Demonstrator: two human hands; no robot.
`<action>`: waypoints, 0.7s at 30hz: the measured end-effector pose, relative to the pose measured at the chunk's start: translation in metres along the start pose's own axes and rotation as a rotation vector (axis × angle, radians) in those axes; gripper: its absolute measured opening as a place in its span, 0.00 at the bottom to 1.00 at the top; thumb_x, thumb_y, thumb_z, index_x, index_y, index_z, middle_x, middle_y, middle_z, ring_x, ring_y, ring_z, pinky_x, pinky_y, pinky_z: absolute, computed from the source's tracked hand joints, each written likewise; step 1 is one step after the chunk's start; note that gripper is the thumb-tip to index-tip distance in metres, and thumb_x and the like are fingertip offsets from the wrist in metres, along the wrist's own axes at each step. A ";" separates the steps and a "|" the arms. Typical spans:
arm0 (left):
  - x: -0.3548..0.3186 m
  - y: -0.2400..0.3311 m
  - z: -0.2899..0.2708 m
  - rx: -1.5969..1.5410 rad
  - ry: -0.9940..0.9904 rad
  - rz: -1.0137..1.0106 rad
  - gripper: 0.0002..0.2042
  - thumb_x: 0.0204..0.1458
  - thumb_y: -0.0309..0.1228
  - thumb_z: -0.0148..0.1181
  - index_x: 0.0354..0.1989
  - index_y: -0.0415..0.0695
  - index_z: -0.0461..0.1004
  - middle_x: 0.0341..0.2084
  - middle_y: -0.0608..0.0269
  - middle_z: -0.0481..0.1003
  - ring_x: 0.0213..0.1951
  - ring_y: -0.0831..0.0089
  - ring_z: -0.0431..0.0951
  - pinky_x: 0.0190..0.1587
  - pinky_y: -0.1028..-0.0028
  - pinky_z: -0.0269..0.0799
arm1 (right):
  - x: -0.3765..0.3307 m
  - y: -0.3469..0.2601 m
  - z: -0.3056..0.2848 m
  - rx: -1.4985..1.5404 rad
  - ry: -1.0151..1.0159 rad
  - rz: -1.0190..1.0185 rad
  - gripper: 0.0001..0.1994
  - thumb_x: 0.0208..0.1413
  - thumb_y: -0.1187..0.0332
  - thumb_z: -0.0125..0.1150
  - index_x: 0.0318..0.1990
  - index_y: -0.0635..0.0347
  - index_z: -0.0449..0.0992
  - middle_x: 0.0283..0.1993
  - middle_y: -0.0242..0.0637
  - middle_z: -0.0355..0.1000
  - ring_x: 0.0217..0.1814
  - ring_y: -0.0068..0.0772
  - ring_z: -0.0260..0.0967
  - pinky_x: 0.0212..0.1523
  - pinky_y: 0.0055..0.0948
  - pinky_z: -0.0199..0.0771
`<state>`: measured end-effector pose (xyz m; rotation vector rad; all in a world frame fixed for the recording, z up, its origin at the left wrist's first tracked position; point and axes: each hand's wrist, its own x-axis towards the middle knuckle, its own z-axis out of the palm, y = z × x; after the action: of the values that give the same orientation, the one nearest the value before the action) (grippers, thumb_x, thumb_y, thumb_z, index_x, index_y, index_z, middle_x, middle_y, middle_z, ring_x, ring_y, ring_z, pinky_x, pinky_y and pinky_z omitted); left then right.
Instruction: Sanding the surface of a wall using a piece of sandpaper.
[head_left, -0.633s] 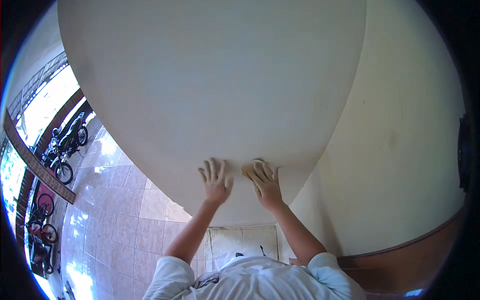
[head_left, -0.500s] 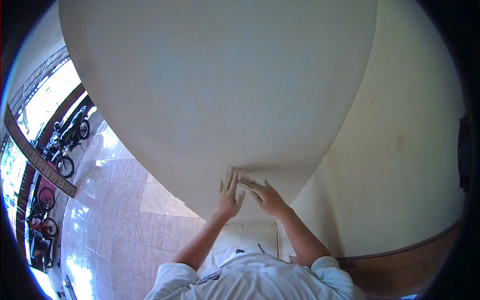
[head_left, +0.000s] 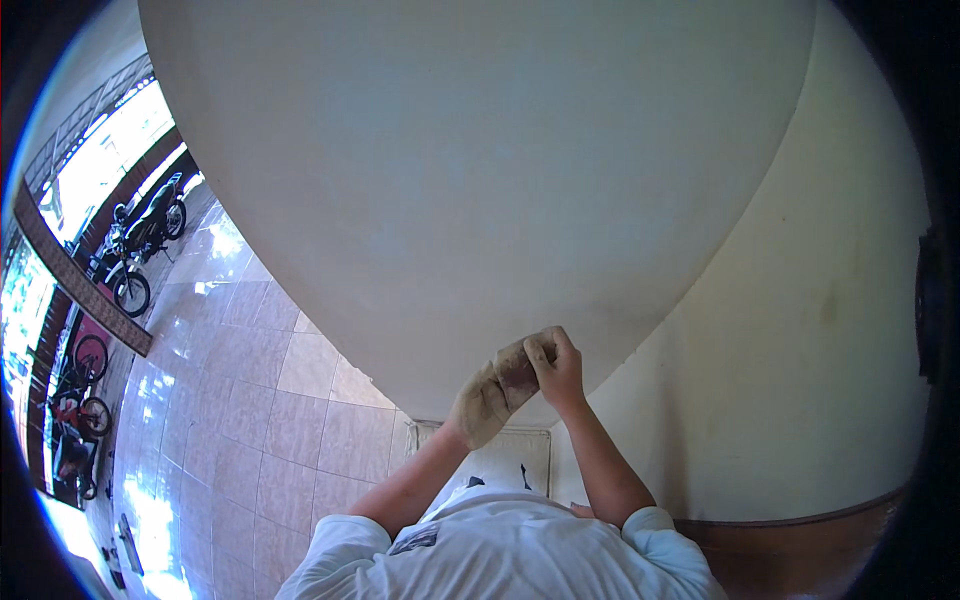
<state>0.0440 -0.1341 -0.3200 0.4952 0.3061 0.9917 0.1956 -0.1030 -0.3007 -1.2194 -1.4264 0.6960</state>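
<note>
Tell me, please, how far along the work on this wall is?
Done: the wall looks smooth and evenly pale. In hand: the right hand pinches the fingertips of a stained beige glove on the left hand. Left: a faint smudge shows on the side wall.

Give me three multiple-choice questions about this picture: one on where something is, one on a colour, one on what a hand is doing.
1. Where do the motorbikes stand?
A. far left, on the tiled floor
B. right, by the wall
C. behind the hands

2. What colour is the glove?
A. blue
B. tan with a dark stain
C. black

3. What is the right hand doing?
A. lying flat on the wall
B. hanging free
C. gripping the glove's tip on the left hand

Answers: 1 A, they show at the picture's left rim; 2 B, the fabric is tan and smudged; 3 C, its fingers close over the glove's end.
</note>
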 end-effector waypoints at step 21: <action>0.006 0.055 0.040 0.486 0.051 0.213 0.21 0.64 0.39 0.48 0.58 0.35 0.64 0.51 0.58 0.71 0.52 0.71 0.72 0.57 0.69 0.67 | 0.037 -0.066 0.002 -0.243 -0.101 -0.501 0.07 0.55 0.67 0.62 0.36 0.61 0.74 0.33 0.41 0.76 0.34 0.41 0.77 0.35 0.33 0.76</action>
<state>0.0258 -0.1148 -0.2566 0.9600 0.5536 1.1402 0.1778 -0.0884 -0.2283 -0.9540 -1.8509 0.2450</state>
